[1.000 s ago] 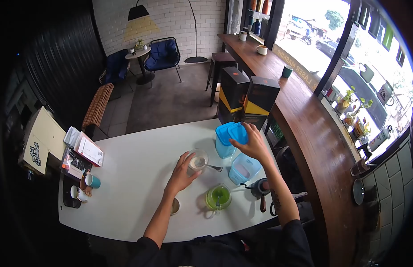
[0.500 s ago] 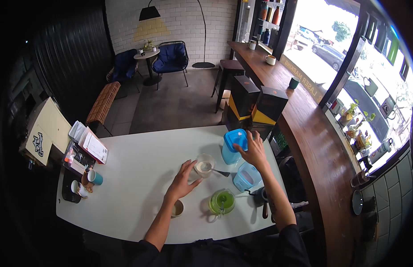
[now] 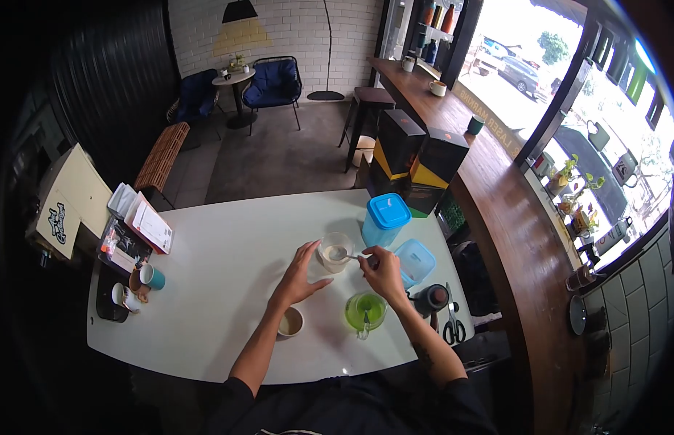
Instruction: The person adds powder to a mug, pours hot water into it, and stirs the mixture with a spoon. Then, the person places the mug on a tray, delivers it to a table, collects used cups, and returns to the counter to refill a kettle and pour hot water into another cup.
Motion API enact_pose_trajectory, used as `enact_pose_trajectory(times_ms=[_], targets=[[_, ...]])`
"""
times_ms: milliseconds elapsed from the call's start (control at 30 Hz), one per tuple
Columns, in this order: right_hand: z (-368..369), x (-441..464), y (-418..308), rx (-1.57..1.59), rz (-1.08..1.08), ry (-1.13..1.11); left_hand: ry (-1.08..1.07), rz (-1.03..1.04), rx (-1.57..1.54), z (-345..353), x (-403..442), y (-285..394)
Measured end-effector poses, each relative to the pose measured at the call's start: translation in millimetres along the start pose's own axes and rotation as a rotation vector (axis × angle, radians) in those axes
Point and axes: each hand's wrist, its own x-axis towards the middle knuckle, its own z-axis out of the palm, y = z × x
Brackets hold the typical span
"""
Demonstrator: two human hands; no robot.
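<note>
I am pinching the spoon's handle (image 3: 353, 257) in my right hand (image 3: 384, 274), the nearer one; its bowl is lying within the rim of the clear cup (image 3: 335, 265). The spoon's long axis is running sideways, rightward from the cup. My left hand (image 3: 296, 283) is curving beside the cup's left, fingers spread, gripping nothing; whether it is touching, I cannot tell. I am counting one clear cup, two blue containers (image 3: 385, 219) standing right of it, and, nearer me than it, one green-filled glass vessel (image 3: 365, 313) and one small bowl (image 3: 291, 323).
</note>
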Motion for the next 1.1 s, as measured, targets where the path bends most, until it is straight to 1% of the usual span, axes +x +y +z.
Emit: enact_pose_trajectory(times_ms=[33, 67, 133, 167, 233, 267, 333, 400, 500, 533, 600, 733, 800, 833, 867, 933, 1000, 1067, 1100], targets=[[10.9, 1.7, 0.2, 0.034, -0.006, 0.083, 0.005, 0.022, 0.019, 5.2, 8.7, -2.0], [19.2, 1.8, 1.3, 0.036, -0.007, 0.082, 0.009, 0.043, 0.039, 10.4, 17.6, -4.1], [29.0, 1.3, -5.2, 0.175, 0.114, 0.165, 0.009, 0.049, 0.056, 20.2, 31.2, -11.4], [29.8, 0.0, -6.9, 0.174, 0.12, 0.167, 0.005, 0.077, 0.054, 24.4, 36.0, -14.9], [24.9, 0.5, -16.6, 0.059, 0.002, 0.155, -0.003, 0.11, 0.05, 32.1, 44.6, -19.3], [21.0, 0.9, -21.2, 0.06, 0.006, 0.159, 0.018, 0.126, 0.055, 34.8, 46.9, -22.2], [7.3, -1.8, -35.0, -0.127, -0.252, 0.147, 0.026, 0.138, 0.064, 35.6, 48.3, -24.4], [-5.2, -7.0, -41.9, -0.08, -0.233, 0.111, 0.081, 0.134, 0.057, 36.5, 49.2, -24.6], [-19.1, -11.6, -40.6, -0.074, -0.33, -0.035, 0.084, 0.104, 0.061, 36.8, 51.0, -23.5], [-21.7, -16.1, -42.5, -0.075, -0.324, -0.043, 0.082, 0.096, 0.056, 37.5, 49.9, -23.7], [-26.5, -20.6, -44.0, 0.022, -0.328, -0.005, 0.092, 0.098, 0.084, 37.8, 52.3, -23.2], [-33.6, -26.1, -32.2, 0.016, -0.283, -0.023, 0.086, 0.071, 0.055, 44.0, 51.2, -22.1], [-43.7, -26.6, -25.7, 0.229, -0.149, 0.027, 0.107, 0.078, 0.077, 45.3, 53.7, -21.1], [-55.5, -27.7, -27.2, 0.253, -0.133, 0.053, 0.095, 0.051, 0.067, 46.1, 53.6, -20.8], [-64.1, -29.2, -17.4, 0.416, -0.092, 0.111, 0.088, 0.05, 0.068, 46.5, 53.3, -20.4], [-97.8, -38.3, -29.4, 0.443, -0.084, 0.228, 0.078, 0.036, 0.07, 45.6, 54.4, -19.6], [-133.4, -48.3, -24.5, 0.395, -0.102, 0.272, 0.063, 0.03, 0.086, 44.9, 54.4, -17.0], [-161.5, -58.1, -26.7, 0.404, -0.069, 0.301, 0.044, 0.025, 0.1, 46.0, 57.9, -17.3], [-171.9, -63.1, -27.1, 0.384, -0.067, 0.285, 0.051, 0.044, 0.106, 46.9, 59.3, -18.2]])
